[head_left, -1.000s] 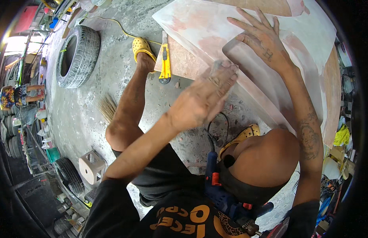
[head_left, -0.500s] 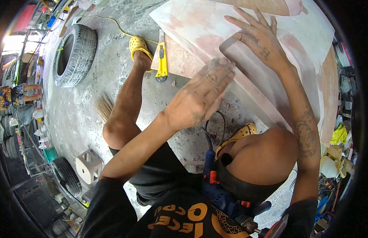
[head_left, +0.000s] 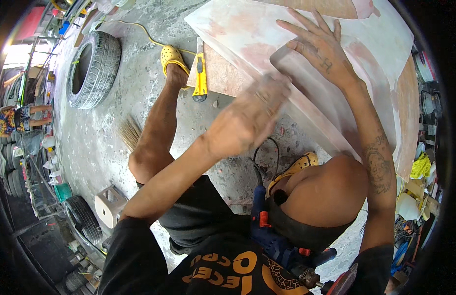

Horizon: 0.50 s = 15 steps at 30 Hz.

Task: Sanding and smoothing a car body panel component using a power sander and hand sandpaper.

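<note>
A white panel (head_left: 233,22) with pinkish, sanded-looking patches and a recessed, angular hollow lies ahead to the right on a wooden board (head_left: 218,69). At the panel's near edge is my left hand (head_left: 252,115), its fingers smeared by motion; whether it holds a thin piece of something I cannot make out. My right hand (head_left: 321,51) rests flat on the panel beside the hollow, fingers spread. A yellow utility knife (head_left: 200,78) lies on the board's left corner. Across my lap is a blue power drill (head_left: 272,236) with a reddish disc (head_left: 343,280) at its end.
A dusty tyre (head_left: 95,69) stands on the concrete floor at the left, near a yellow cord (head_left: 144,29). A broom head (head_left: 129,132), a beige stool (head_left: 110,206) and another tyre (head_left: 83,219) are lower down. Clutter lines the right side. Another person (head_left: 21,118) is at far left.
My left hand is more blurred, moving slightly at the panel's edge. My right hand stays nearly in place on the panel.
</note>
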### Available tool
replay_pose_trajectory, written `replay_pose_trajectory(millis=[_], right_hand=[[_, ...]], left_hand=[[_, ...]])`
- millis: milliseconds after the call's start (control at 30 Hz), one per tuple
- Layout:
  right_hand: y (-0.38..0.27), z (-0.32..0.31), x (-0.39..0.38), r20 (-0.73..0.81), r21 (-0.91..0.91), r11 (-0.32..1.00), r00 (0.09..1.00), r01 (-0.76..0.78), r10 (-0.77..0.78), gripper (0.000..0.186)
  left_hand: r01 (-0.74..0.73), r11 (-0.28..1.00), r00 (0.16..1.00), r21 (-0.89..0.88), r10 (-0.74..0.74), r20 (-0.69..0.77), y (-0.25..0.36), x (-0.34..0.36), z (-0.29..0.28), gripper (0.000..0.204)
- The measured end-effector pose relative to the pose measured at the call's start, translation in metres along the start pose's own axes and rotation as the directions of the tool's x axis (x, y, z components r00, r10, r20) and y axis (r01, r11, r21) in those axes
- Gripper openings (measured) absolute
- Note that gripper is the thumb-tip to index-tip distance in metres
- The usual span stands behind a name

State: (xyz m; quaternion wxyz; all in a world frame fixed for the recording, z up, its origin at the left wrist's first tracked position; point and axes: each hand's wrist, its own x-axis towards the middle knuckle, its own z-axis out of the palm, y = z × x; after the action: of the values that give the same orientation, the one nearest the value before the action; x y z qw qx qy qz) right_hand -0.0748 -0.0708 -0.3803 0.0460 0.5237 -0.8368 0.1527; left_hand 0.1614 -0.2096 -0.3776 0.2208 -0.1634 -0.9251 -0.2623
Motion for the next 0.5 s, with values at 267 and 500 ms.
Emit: replay_pose_trajectory(millis=[267, 500], right_hand=[[0.007, 0.012, -0.002, -0.112, -0.175, 0.984, 0.992, 0.043, -0.063, 0.049], [0.004, 0.005, 0.0, -0.003, -0.007, 1.0, 1.0, -0.006, 0.006, 0.048]], left_hand=[[0.02, 1.0, 1.0, 0.008, -0.02, -0.019, 0.001, 0.0, 0.002, 0.041], [0.055, 0.992, 0.998, 0.111, -0.05, -0.043, -0.019, -0.008, 0.003, 0.052]])
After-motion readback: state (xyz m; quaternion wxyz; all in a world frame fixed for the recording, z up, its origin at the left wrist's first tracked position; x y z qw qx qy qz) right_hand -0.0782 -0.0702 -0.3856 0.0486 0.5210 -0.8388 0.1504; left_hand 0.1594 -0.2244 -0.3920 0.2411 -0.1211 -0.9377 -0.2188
